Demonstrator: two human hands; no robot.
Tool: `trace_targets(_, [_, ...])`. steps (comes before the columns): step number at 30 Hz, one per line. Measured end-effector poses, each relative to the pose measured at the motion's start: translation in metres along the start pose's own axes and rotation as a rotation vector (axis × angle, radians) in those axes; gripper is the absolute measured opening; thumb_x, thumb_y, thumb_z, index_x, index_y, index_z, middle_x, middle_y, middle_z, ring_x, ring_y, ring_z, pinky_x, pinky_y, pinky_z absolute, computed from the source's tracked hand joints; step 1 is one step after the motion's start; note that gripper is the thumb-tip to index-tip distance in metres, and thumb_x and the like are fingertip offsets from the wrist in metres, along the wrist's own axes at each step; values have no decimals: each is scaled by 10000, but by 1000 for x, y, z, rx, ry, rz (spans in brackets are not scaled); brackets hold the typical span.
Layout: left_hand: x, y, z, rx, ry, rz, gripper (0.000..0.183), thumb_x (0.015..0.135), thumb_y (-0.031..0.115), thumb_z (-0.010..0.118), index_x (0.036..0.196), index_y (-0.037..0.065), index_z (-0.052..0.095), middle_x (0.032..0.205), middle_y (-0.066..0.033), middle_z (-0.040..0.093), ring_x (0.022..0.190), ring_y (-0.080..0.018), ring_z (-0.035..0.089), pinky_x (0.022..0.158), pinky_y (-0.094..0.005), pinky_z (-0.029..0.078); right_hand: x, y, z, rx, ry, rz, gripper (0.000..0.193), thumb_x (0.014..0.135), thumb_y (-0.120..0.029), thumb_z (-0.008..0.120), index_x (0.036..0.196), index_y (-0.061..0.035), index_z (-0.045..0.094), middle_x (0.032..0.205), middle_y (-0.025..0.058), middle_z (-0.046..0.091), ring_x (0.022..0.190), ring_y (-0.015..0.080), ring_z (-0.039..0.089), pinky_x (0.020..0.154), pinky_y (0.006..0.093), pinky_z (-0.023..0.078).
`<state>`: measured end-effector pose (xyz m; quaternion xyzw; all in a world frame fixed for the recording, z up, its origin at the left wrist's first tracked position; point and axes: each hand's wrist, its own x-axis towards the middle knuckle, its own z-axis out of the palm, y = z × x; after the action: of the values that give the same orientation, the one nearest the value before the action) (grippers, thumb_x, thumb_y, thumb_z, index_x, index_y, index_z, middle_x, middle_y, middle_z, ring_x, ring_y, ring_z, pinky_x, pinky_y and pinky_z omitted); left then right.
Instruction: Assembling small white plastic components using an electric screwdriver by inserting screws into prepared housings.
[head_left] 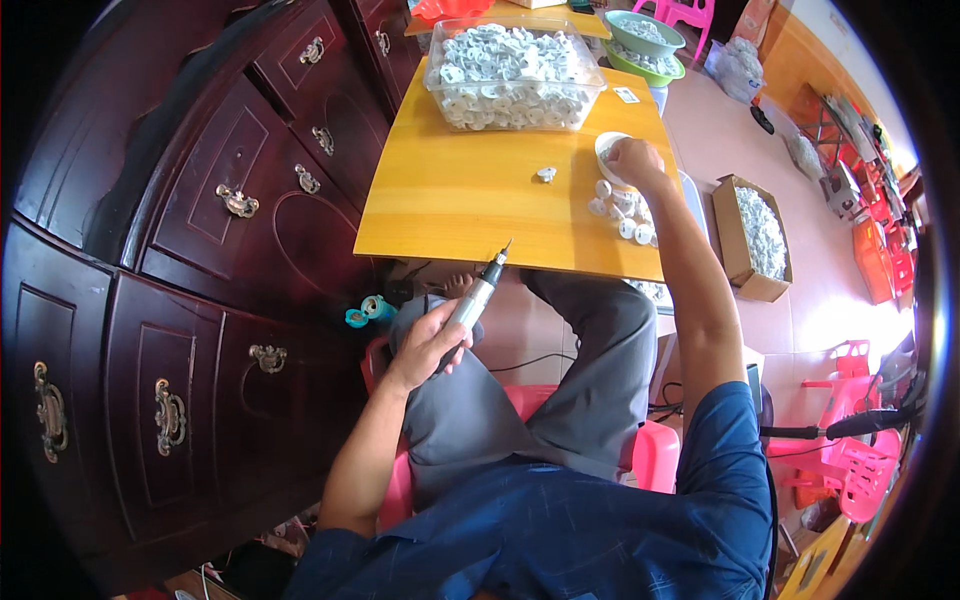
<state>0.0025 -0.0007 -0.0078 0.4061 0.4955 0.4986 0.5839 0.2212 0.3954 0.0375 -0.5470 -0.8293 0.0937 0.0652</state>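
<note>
My left hand [432, 343] is closed round the silver body of an electric screwdriver [478, 296] above my left thigh. Its thin bit points up and away, toward the table's near edge. At the table's right side my right hand [637, 162] reaches over a small white bowl [607, 150]. Its fingers are curled together at the bowl, and whatever they pinch is hidden. Just nearer than the bowl lies a cluster of small round white plastic parts [627, 212]. One single white part [546, 175] lies apart from them, farther left.
A clear plastic tub [512, 118] heaped with white parts stands at the far end of the yellow table [450, 190]. Dark wooden cabinets [200, 330] line the left. A cardboard box [738, 232] of white pieces sits on the floor at right, and stacked basins [645, 40] stand beyond.
</note>
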Motion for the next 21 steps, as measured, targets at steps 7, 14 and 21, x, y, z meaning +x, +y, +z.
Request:
trace_targets(7, [1, 5, 2, -16, 7, -26, 645, 962, 452, 573, 1410, 10, 430, 855, -26, 556, 626, -55, 522, 510, -181, 435, 10, 7, 13, 14, 58, -5, 164, 746, -231, 683, 867, -135, 737, 898, 117, 719, 883, 301, 685, 764, 406, 538])
trace_targets(14, [3, 7, 1, -45, 8, -53, 642, 951, 438, 596, 1379, -12, 432, 877, -50, 574, 640, -75, 537, 509, -195, 452, 10, 11, 10, 128, 86, 9, 185, 749, -213, 644, 891, -144, 740, 918, 134, 721, 872, 311, 687, 778, 404, 542])
trace_targets(21, [3, 6, 2, -32, 8, -27, 538, 985, 408, 554, 1360, 32, 475, 845, -14, 556, 624, -42, 517, 503, -167, 421, -5, 1, -3, 655, 180, 19, 201, 737, -185, 694, 914, -103, 740, 821, 95, 713, 731, 198, 673, 688, 324, 539])
